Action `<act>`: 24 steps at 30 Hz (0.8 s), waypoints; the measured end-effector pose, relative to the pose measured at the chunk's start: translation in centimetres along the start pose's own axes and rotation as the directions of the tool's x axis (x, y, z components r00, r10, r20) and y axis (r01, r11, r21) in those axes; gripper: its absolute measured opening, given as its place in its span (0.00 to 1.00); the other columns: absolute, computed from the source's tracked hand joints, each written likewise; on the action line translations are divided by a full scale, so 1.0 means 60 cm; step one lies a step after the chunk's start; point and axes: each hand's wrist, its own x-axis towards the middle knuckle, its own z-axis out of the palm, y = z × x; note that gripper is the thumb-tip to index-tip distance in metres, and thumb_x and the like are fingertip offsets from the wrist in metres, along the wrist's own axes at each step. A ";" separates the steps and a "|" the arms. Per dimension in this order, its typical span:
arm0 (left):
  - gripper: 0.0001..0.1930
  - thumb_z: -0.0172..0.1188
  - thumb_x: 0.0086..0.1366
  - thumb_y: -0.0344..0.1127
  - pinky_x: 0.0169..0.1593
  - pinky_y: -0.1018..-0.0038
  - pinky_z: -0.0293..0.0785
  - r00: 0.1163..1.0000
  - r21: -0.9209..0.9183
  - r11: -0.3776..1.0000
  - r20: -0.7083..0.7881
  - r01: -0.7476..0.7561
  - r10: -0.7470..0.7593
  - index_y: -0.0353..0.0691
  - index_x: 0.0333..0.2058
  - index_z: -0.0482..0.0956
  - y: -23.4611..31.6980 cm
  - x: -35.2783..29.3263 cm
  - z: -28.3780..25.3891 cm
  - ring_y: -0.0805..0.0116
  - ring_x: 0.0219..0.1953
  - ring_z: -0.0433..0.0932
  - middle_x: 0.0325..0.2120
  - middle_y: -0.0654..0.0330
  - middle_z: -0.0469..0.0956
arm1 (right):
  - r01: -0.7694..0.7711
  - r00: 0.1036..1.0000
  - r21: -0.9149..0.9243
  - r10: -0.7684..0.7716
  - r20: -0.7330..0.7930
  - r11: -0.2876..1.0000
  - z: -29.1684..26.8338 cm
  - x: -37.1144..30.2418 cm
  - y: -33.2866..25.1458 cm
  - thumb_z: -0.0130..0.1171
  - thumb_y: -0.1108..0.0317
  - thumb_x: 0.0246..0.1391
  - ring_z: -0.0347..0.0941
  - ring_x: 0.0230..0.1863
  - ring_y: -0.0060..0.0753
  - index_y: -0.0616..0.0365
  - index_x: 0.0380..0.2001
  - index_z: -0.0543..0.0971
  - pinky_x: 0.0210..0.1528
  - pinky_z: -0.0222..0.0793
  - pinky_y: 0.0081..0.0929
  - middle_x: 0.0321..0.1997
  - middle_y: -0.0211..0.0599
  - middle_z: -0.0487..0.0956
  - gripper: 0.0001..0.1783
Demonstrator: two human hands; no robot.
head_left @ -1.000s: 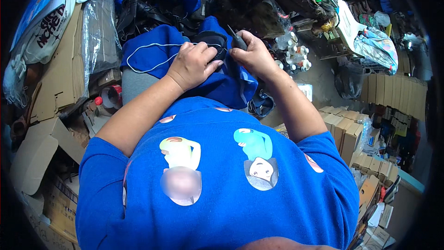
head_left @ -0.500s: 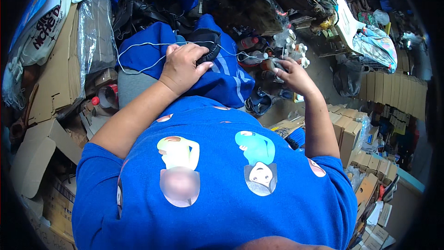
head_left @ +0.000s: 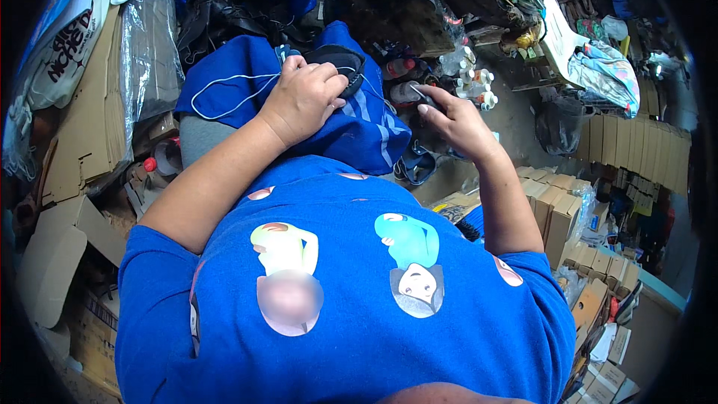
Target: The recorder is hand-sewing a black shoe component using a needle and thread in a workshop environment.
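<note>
Seemingly left hand (head_left: 303,97) presses shoe (head_left: 336,60).

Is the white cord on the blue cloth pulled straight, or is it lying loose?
Loose. The white cord curves in a slack loop over the blue cloth beside the left hand; no part looks taut.

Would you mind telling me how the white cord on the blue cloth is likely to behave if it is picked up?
The white cord probably hangs limp: it lies in a loose loop on the blue cloth. It looks thin, so likely very light. One end seems to run under the left hand, so it may drag or snag.
</note>
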 end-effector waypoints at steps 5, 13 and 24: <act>0.16 0.67 0.51 0.37 0.48 0.64 0.60 0.999 -0.028 0.999 -0.012 0.039 -0.040 0.42 0.38 0.79 -0.004 -0.004 0.004 0.62 0.37 0.75 0.34 0.59 0.76 | 0.304 0.952 -0.119 -0.307 -0.010 0.945 0.016 0.008 -0.076 0.55 0.67 0.55 0.73 0.40 0.38 0.51 0.56 0.72 0.44 0.69 0.27 0.40 0.44 0.77 0.23; 0.14 0.66 0.51 0.39 0.48 0.65 0.60 0.998 -0.033 0.998 -0.048 0.045 -0.046 0.44 0.37 0.79 -0.003 -0.005 0.008 0.61 0.36 0.76 0.33 0.60 0.76 | 0.330 0.940 -0.052 -0.333 -0.067 0.942 0.028 0.033 -0.095 0.59 0.66 0.50 0.78 0.40 0.46 0.51 0.45 0.80 0.43 0.74 0.34 0.38 0.46 0.80 0.17; 0.17 0.67 0.50 0.38 0.48 0.65 0.61 0.998 -0.055 0.997 -0.027 0.051 -0.053 0.41 0.39 0.79 -0.006 -0.006 0.006 0.60 0.37 0.74 0.34 0.58 0.76 | 0.284 0.959 -0.075 -0.283 0.017 0.956 0.026 0.042 -0.105 0.59 0.71 0.52 0.80 0.39 0.30 0.57 0.46 0.79 0.44 0.74 0.27 0.40 0.44 0.82 0.16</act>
